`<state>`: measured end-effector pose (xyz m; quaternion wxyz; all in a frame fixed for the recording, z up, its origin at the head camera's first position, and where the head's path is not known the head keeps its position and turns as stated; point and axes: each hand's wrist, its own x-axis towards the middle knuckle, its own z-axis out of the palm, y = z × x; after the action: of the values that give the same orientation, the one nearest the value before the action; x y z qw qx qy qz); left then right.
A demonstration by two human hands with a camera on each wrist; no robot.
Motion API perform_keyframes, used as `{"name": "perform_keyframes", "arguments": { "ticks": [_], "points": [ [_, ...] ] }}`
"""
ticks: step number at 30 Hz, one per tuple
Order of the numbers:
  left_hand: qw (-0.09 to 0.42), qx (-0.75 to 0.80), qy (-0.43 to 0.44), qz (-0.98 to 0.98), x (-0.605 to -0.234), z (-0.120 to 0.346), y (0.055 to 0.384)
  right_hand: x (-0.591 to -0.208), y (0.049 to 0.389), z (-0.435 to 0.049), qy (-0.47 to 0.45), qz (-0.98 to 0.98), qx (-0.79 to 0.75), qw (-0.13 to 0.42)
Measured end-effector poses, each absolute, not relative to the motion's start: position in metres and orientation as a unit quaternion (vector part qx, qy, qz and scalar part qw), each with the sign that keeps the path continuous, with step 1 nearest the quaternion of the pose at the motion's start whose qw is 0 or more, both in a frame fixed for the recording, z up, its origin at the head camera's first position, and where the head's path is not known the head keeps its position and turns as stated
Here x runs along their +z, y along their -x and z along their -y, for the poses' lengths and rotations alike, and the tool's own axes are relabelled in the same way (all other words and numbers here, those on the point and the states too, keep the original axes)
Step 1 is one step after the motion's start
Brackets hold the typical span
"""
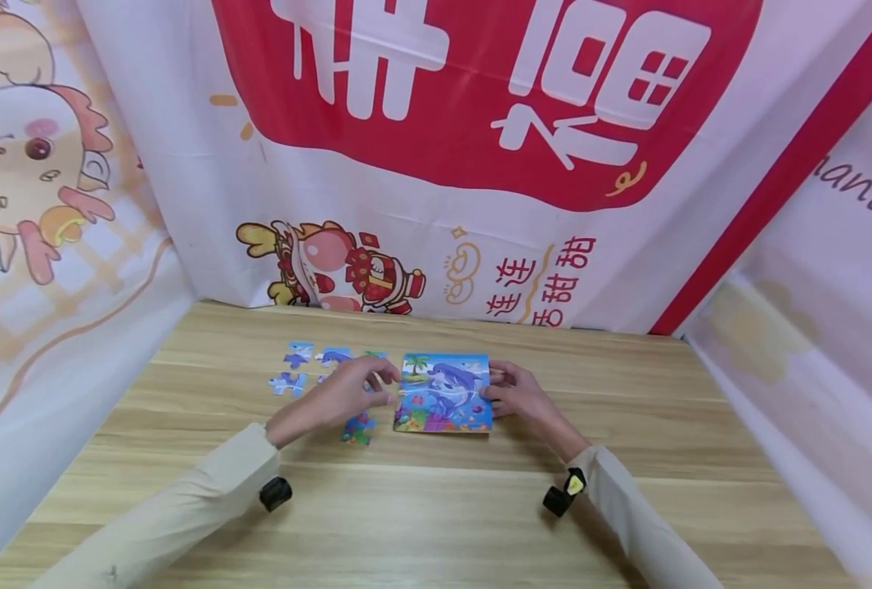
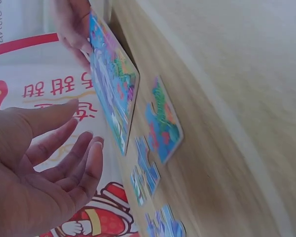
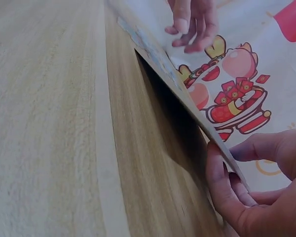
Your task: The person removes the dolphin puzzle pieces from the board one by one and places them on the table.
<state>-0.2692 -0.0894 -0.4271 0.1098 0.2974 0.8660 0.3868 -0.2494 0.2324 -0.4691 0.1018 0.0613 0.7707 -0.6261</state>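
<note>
A square picture board with dolphins, a palm tree and a coral reef is in my right hand, pinched at its right edge. The right wrist view shows the thumb on top and the fingers under this tilted board, its near side raised off the table. My left hand hovers by the board's left edge, fingers loosely bent. In the left wrist view a gap separates that hand from the board. Below it lies a coral puzzle piece; several dolphin pieces, such as one puzzle piece, lie farther left, some partly hidden by the hand.
The wooden table has a printed cloth hanging along its back edge. More cloth walls stand at the left and right. A black wrist device shows by the left cuff, and another by the right.
</note>
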Motion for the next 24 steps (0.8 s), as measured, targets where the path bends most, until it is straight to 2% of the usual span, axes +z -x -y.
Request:
{"name": "perform_keyframes", "arguments": {
  "ticks": [15,19,24],
  "points": [
    [0.188,0.379,-0.322,-0.847,-0.438,0.044,0.283,-0.463,0.247,-0.232,-0.066,-0.786,-0.598,0.142],
    [0.185,0.366,-0.324,-0.853,-0.442,0.034,0.282,-0.462,0.247,-0.234,-0.043,-0.794,-0.586,0.155],
    [0.153,0.348,-0.325,-0.866,-0.448,0.029,0.279,-0.463,0.247,-0.237,-0.003,-0.802,-0.571,0.172]
  ]
}}
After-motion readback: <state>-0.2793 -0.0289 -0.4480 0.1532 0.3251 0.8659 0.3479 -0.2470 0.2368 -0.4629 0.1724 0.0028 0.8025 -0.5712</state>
